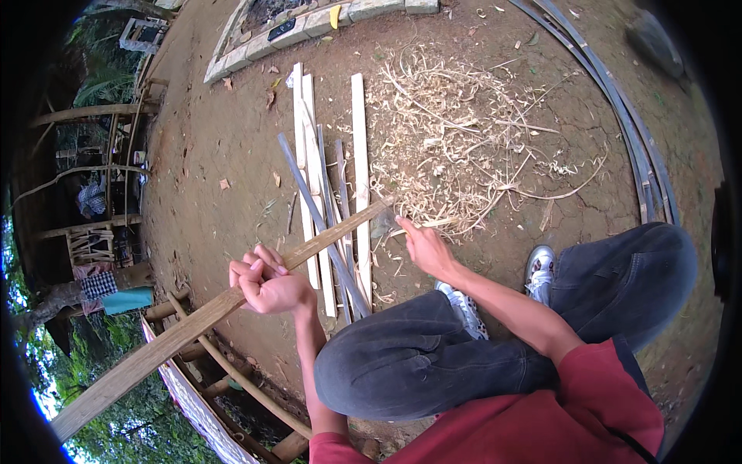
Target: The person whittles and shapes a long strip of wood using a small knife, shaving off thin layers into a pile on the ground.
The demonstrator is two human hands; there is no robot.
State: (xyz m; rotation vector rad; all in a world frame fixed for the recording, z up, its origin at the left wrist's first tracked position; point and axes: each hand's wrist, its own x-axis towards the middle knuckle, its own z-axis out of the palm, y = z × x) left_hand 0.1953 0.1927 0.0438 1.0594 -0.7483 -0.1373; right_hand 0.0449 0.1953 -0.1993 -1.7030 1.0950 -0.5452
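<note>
A long brown wooden strip [188,329] runs slantwise from the lower left edge to the far end near my right hand. My left hand [272,284] is closed around it, palm up, with the fingers curled over. Beyond my knees, my right hand [427,247] is closed on what looks like a knife [382,223]. Its grey blade shows blurred beside the strip's far tip; the handle is hidden in my fingers. Whether blade and strip touch, I cannot tell.
Curled wood shavings [448,151] cover the ground ahead. Pale wooden strips [360,155] and a dark strip [309,197] lie under the held piece. Long dark strips [618,100] curve along the right. A brick-edged pit [301,31] lies at the top, a bamboo structure [116,224] at left.
</note>
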